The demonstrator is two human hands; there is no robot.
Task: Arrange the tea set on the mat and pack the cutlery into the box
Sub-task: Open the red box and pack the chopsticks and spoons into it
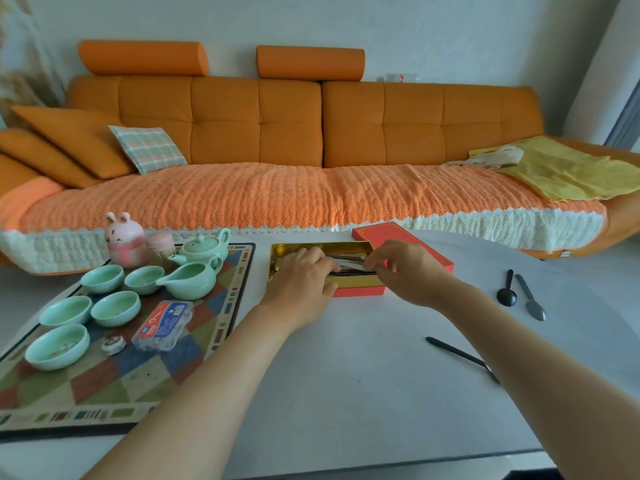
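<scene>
A red box [358, 291] with a gold lining stands open mid-table, several dark cutlery pieces [349, 263] lying inside. My left hand [304, 282] rests over the box's left half, fingers on the cutlery. My right hand [405, 271] pinches the cutlery at the box's right end. The box's red lid [415, 244] lies behind it. On the patterned mat [138, 386] at left stand a pale green teapot [204, 247], a pitcher [190, 280] and several green cups [114, 308]. A black spoon [506, 292], a knife [530, 297] and a black utensil [460, 356] lie on the table at right.
A pink rabbit figure [124, 239], a toothpick jar [161, 245], a clear plastic case [162, 325] and a small wrapped item [113, 344] also sit on the mat. An orange sofa [311, 150] runs behind the white table [346, 375].
</scene>
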